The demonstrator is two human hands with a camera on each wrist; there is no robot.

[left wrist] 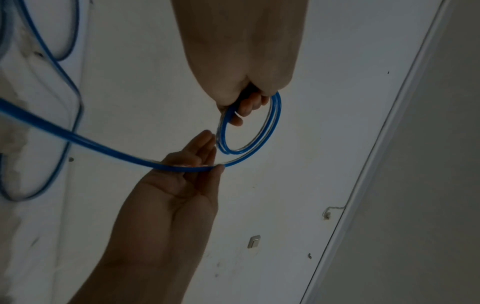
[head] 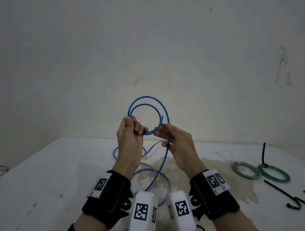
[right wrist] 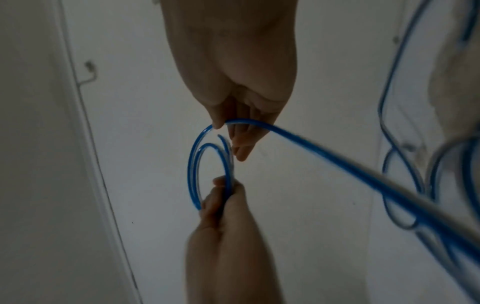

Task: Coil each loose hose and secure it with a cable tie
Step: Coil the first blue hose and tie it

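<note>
- The left hand (head: 129, 131) is raised above the table (head: 37, 170), its grip curled tight round the blue hose (head: 148, 104) at the left and lower side of the loops, so the turns are pinched together there.
- Two turns of the blue hose stand upright in the air between the hands; the free end sticks up inside the loop on its right side.
- The right hand (head: 177, 143) is just right of the loops, its grip narrow: thumb and fingers (right wrist: 241, 131) pinch the running length of hose where it leaves the coil, the other fingers nearly straight.
- From the right hand the hose drops to the table and lies there in loose curves, near and between the two wrists, over a brownish stain (head: 207, 172).
- In the left wrist view the left hand (left wrist: 249, 61) holds the coil from above and the right hand (left wrist: 182, 185) meets the hose from below.
- At the far right of the table lie two finished coils touching side by side: a pale grey-green coil (head: 241, 174) and a darker green coil (head: 278, 178), the latter with a black tie (head: 263, 154) standing up from it.
- Loose black ties (head: 279, 191) lie nearer, at the right edge.
</note>
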